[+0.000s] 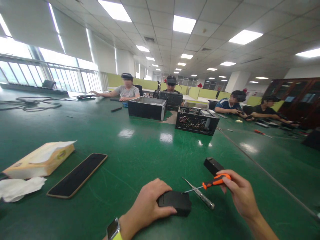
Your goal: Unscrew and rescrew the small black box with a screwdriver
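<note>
A small black plastic box (176, 202), shaped like a power adapter, lies on the green tabletop. My left hand (150, 200) grips its left end, thumb along the near side and fingers over the far side. In my right hand (238, 191) is a screwdriver (217, 181) with an orange and black handle, held between thumb and fingers. Its shaft slants down to the left, and the tip meets the box's top near the far edge. Beneath the shaft lies a thin screwdriver (201, 195) with a clear handle. A second black box (213, 165) rests just beyond my right hand.
To the left are a phone (77, 175), a tissue pack (42, 159) and a crumpled tissue (21, 188). Further off stand two open computer cases (147, 108), (197, 121). Several people sit around the far side. Another orange screwdriver (262, 133) lies at the right; cables (30, 103) lie far left.
</note>
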`<action>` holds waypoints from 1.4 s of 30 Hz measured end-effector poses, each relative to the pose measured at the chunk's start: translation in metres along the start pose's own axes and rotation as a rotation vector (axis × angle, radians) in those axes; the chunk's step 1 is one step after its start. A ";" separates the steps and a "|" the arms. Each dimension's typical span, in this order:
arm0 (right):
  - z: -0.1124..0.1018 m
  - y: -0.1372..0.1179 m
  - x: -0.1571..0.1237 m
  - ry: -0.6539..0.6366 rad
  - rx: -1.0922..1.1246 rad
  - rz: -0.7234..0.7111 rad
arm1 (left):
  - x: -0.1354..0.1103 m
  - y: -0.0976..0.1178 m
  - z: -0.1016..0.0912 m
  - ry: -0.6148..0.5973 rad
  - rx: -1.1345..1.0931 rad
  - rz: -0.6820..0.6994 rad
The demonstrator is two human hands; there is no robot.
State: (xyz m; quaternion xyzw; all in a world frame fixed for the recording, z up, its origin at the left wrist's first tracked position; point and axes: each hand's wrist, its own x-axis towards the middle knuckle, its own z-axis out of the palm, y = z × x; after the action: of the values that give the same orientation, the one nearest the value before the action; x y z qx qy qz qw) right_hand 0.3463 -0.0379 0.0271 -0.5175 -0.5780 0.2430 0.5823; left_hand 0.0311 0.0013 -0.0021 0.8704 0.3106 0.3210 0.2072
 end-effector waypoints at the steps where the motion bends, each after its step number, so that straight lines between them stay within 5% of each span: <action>1: 0.001 -0.008 0.006 -0.038 -0.032 -0.009 | 0.000 0.000 0.000 0.003 -0.001 0.004; 8: 0.025 -0.092 0.044 -0.427 -0.592 -0.115 | 0.000 0.000 0.001 0.033 -0.004 0.026; 13: 0.031 -0.125 0.041 -0.593 -0.602 -0.147 | -0.001 -0.001 0.002 0.028 -0.011 0.008; 19: 0.028 -0.112 0.042 -0.447 -0.794 -0.123 | -0.001 -0.001 0.001 0.015 0.001 0.005; 23: 0.029 -0.110 0.042 -0.533 -0.731 -0.206 | -0.002 -0.001 0.001 0.018 -0.011 -0.004; 27: 0.032 -0.112 0.040 -0.411 -0.828 -0.235 | -0.001 0.000 0.001 0.008 -0.018 -0.016; 31: 0.035 -0.116 0.038 -0.524 -0.724 -0.295 | -0.001 0.001 0.001 0.010 -0.026 -0.005; 35: 0.036 -0.117 0.037 -0.400 -0.811 -0.297 | -0.001 0.002 -0.001 0.001 -0.026 0.003; 38: 0.037 -0.119 0.036 -0.519 -0.704 -0.335 | -0.001 0.002 -0.001 -0.001 -0.025 -0.002; 42: 0.037 -0.121 0.035 -0.427 -0.720 -0.297 | -0.001 0.002 -0.001 0.003 -0.025 -0.005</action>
State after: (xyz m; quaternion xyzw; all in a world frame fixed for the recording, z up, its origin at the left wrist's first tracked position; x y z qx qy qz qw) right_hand 0.2813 -0.0368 0.1412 -0.5369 -0.8012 0.0416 0.2610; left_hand 0.0312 -0.0008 -0.0004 0.8664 0.3091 0.3256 0.2186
